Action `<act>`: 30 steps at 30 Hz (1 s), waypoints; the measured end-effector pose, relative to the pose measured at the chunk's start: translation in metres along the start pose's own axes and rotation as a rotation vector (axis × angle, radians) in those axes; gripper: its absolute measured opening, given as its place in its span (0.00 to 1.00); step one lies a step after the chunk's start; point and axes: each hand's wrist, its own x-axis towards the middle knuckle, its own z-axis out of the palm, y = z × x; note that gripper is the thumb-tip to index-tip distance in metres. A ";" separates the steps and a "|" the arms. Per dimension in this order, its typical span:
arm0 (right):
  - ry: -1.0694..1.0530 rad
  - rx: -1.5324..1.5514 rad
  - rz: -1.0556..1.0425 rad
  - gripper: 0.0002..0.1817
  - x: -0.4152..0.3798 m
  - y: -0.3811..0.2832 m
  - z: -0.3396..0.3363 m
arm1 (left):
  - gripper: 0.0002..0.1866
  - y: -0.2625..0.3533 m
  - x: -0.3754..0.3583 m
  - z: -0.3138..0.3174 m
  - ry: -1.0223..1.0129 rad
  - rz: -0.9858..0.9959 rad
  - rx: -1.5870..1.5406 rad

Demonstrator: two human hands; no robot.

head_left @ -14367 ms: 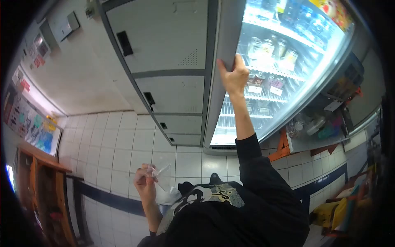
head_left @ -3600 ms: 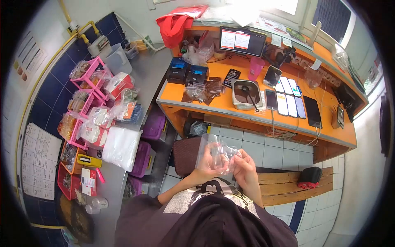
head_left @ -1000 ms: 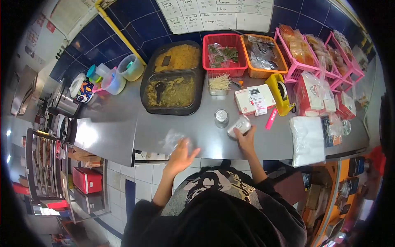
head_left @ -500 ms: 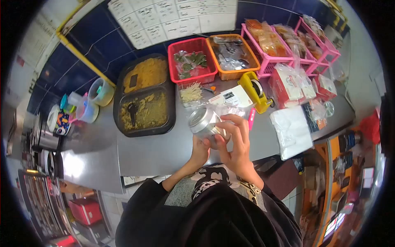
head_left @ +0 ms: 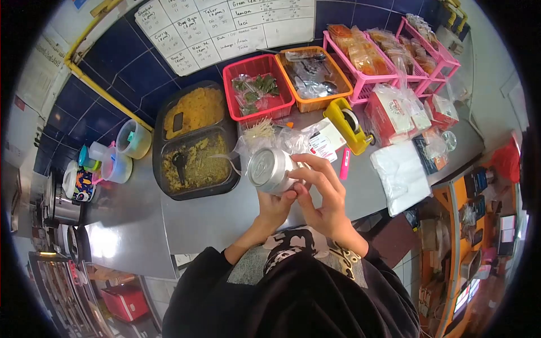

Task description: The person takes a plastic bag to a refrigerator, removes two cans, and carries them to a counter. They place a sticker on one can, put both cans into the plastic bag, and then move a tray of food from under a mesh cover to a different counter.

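Observation:
A silver drink can (head_left: 267, 169) is held up in front of my body, tilted so its unopened-looking top faces up and left. My left hand (head_left: 273, 210) supports the can from below, its thumb near the lower side. My right hand (head_left: 329, 207) grips the can's right side, with the index and middle fingers over it and the thumb underneath. Behind the can lies a clear plastic bag (head_left: 287, 144), partly hidden by it, on the steel counter (head_left: 197, 222). Pale thin sticks (head_left: 259, 130) lie beside the bag.
A black two-part tray (head_left: 159, 147) of yellow food is at left. Red basket (head_left: 232, 84), orange basket (head_left: 348, 90) and pink racks (head_left: 360, 93) line the back. Yellow tape dispenser (head_left: 342, 119), pink marker (head_left: 345, 163) and white plastic bags (head_left: 400, 177) lie right.
The can has shifted slightly left and tipped, showing more of its top. The plastic bag now spreads further left behind it. My view has turned slightly; both hands keep their hold.

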 end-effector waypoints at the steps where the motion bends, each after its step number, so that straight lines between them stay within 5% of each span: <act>1: -0.001 0.025 0.027 0.15 -0.001 -0.001 0.000 | 0.36 0.000 0.001 -0.001 -0.011 0.020 0.026; 10: 0.090 -0.081 -0.187 0.09 -0.003 0.012 0.003 | 0.35 -0.005 -0.002 0.000 -0.018 0.067 -0.023; 30: 0.281 0.036 -0.187 0.10 -0.008 0.000 0.001 | 0.36 0.001 -0.001 -0.008 -0.130 0.044 0.165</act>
